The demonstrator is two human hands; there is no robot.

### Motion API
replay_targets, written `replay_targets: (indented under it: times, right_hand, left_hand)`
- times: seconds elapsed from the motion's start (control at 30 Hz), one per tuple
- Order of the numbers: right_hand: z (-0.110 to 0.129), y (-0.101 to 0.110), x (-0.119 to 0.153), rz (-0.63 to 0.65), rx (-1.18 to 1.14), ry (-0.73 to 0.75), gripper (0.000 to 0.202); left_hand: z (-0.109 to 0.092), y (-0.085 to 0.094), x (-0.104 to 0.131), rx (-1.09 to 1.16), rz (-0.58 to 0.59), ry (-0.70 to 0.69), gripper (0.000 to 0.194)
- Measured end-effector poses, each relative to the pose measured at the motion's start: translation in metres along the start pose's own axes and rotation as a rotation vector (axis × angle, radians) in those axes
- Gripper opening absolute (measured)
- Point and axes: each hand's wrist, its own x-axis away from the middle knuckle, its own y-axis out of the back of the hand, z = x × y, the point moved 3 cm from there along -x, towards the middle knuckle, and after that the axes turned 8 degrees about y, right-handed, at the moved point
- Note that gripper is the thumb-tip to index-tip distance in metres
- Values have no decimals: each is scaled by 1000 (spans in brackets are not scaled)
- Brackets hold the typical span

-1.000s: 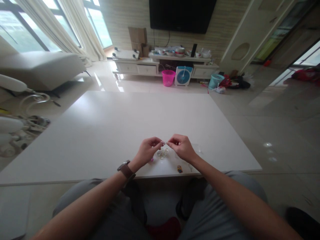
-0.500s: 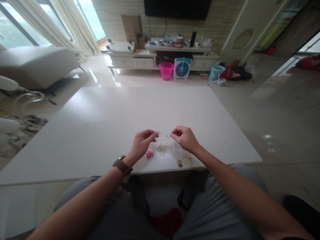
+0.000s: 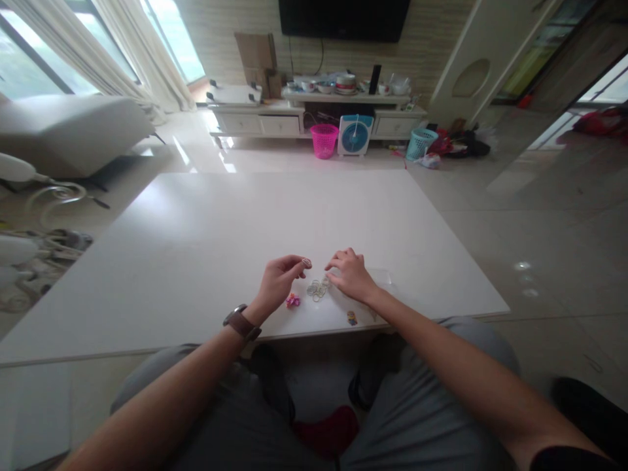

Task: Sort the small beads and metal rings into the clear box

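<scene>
A small pile of thin metal rings [image 3: 316, 291] lies near the front edge of the white table [image 3: 275, 216]. Left of the pile, my left hand [image 3: 283, 275] pinches a few rings [image 3: 307, 263] between thumb and fingertips, just above the table. At the pile's right side is my right hand [image 3: 349, 271], thumb and fingers apart, with no ring visible between them. Pink and orange pieces [image 3: 293, 301] lie beside my left wrist. A small yellow and blue figure [image 3: 352, 318] is near the edge, below my right hand.
A clear plastic box [image 3: 383, 277], partly hidden by my right hand and wrist, rests on the table. Beyond the table stand a pink basket [image 3: 324, 141], a blue and white fan [image 3: 355, 135] and a low white cabinet [image 3: 240, 122].
My right hand has come down to the pile and its fingers have spread; the ring it pinched is no longer visible there. My left hand still holds its rings.
</scene>
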Motion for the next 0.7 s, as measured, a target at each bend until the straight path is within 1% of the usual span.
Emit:
replay_targets:
  times: [0.1, 0.17, 0.23, 0.33, 0.53, 0.7]
  right_hand:
    - [9, 15, -1, -111, -186, 18, 8]
    - [17, 23, 0, -161, -306, 88, 9]
    - [24, 27, 1, -174, -371, 155, 11]
    - [28, 27, 2, -174, -385, 182, 10]
    - [24, 20, 2, -185, -434, 176, 8]
    - [26, 24, 3, -217, -480, 188, 11]
  left_hand:
    - [-1, -2, 1, -9, 30, 4, 20]
    - [-2, -4, 2, -22, 55, 2, 20]
    - [-2, -6, 3, -51, 74, 1, 21]
    - [1, -7, 4, -117, 90, -7, 25]
    - [11, -8, 5, -219, 118, 8, 29]
    - [9, -9, 6, -212, 116, -16, 27]
